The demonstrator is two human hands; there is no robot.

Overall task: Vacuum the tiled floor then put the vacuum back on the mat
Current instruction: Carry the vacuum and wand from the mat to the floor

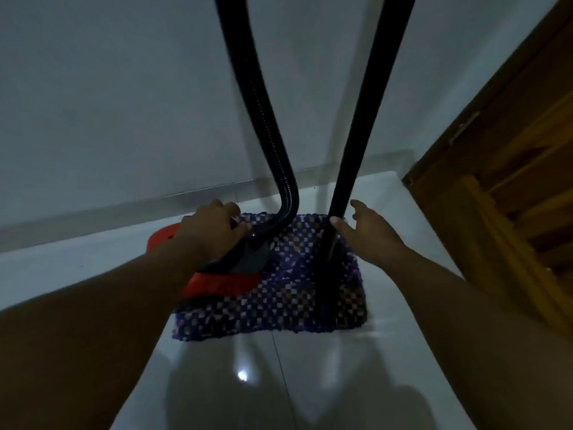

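Note:
A red and black vacuum body [223,282] sits on the left part of a blue and white checkered mat [288,308] lying on the pale tiled floor [297,377]. My left hand [214,228] grips the top of the vacuum body, near where the ribbed black hose [266,119] joins it. The black wand [366,119] stands upright with its lower end on the right side of the mat. Beside the wand is my right hand [369,231], fingers spread and the thumb touching the tube.
A pale wall [124,88] with a light skirting runs behind the mat. A brown wooden door [511,181] stands at the right, close to the mat's right edge. Open tiled floor lies in front of the mat.

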